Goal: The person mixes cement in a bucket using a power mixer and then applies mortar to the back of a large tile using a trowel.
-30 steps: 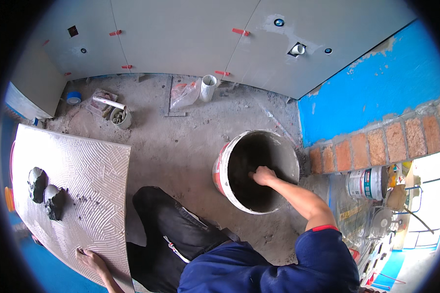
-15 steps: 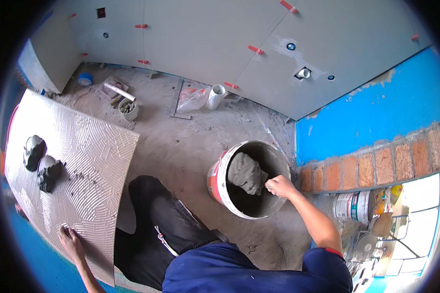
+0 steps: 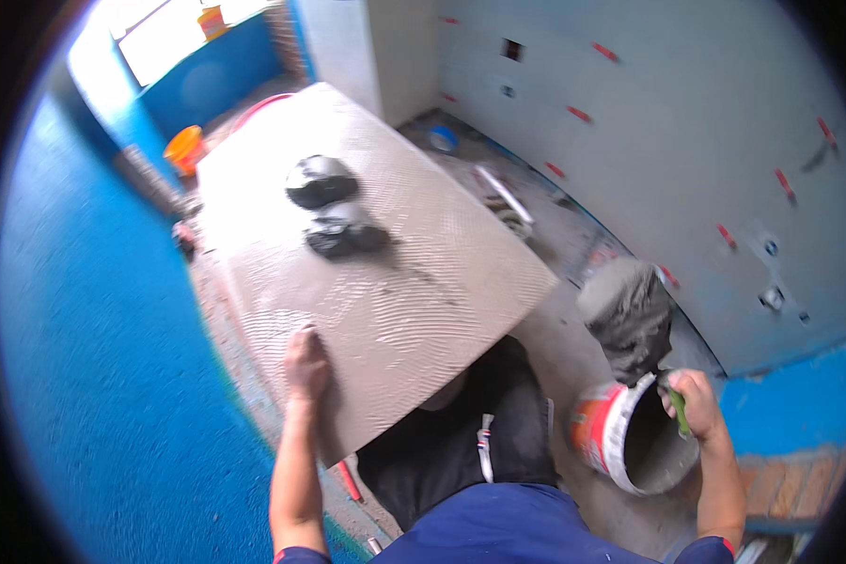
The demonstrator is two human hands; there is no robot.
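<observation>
My left hand (image 3: 307, 365) is closed on the near left edge of a large tile (image 3: 367, 385), its back combed with ridges of adhesive. Two dark grey lumps of mortar (image 3: 343, 235) sit side by side toward the tile's far half. In my right hand (image 3: 696, 399) is the green handle of a trowel (image 3: 678, 414). A big heap of wet grey mortar (image 3: 627, 315) rides on the trowel and hides its blade. Trowel and heap are above the far rim of a red-and-white bucket (image 3: 616, 442), with mortar smeared on its inside.
Grey wall tiles with red levelling clips (image 3: 578, 114) cover the far right wall. A white pipe (image 3: 505, 194) and a blue tape roll (image 3: 443, 140) lie on the dusty floor beyond the tile. An orange bucket (image 3: 185, 148) stands at the left by the blue wall (image 3: 94, 310).
My right hand has lifted the mortar-loaded trowel out of the bucket. The view has swung left, bringing the tile toward the middle. My left hand stays at the tile's edge.
</observation>
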